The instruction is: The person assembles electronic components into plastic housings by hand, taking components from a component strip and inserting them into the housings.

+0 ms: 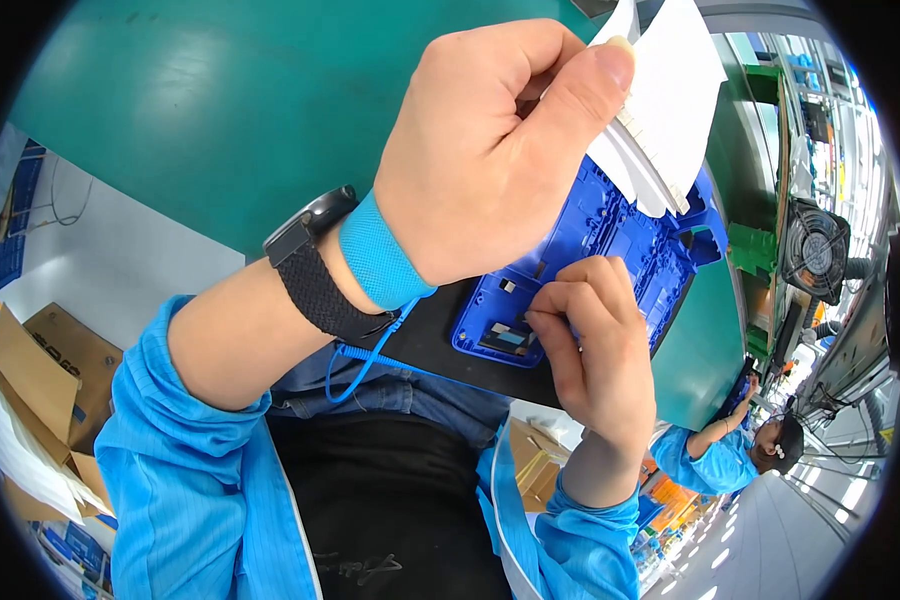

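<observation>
My left hand (490,150) is raised over the bench, its thumb and bent fingers closed on a fanned bundle of white paper sheets (675,85). Small pale strips show along one edge of the sheets. Beneath them lies a blue plastic housing (620,235), its ribbed inside facing up, partly covered by the paper and both hands. My right hand (605,350) is at the housing's near end, beside a rectangular opening (507,338). Its thumb and index finger are pinched together; whatever may be between them is too small to make out.
The housing rests on a black mat (440,335) on a green bench (220,110). A blue coiled cord (370,360) runs from my left wrist strap. Open cartons (60,370) stand at left. A fan (817,250) and a co-worker (715,460) are at right.
</observation>
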A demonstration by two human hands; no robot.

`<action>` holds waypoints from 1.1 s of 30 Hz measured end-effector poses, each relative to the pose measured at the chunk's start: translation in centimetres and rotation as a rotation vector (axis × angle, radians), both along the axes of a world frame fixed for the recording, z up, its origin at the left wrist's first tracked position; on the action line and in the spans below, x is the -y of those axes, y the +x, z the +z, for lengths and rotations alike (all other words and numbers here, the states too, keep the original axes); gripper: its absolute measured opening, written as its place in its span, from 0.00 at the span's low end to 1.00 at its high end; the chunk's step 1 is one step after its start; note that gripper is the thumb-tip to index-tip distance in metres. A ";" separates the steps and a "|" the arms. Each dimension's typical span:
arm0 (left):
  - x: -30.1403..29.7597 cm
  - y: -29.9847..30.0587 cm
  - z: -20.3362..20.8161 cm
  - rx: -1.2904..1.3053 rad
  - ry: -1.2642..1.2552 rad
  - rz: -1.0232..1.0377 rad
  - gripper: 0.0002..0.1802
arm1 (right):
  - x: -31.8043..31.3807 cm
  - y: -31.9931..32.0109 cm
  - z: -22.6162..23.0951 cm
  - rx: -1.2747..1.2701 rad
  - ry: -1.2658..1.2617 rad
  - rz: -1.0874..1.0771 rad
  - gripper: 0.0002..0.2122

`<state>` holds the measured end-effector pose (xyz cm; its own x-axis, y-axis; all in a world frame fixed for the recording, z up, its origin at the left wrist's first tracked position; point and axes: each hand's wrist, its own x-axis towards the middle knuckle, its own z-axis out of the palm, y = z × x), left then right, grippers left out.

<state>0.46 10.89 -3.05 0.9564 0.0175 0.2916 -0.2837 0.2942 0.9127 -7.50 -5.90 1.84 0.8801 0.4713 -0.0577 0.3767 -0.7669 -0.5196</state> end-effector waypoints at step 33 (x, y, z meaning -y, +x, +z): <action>-3.0 -3.5 1.4 -0.462 -0.429 -0.049 0.18 | 5.6 -8.3 0.5 -0.455 0.562 0.042 0.16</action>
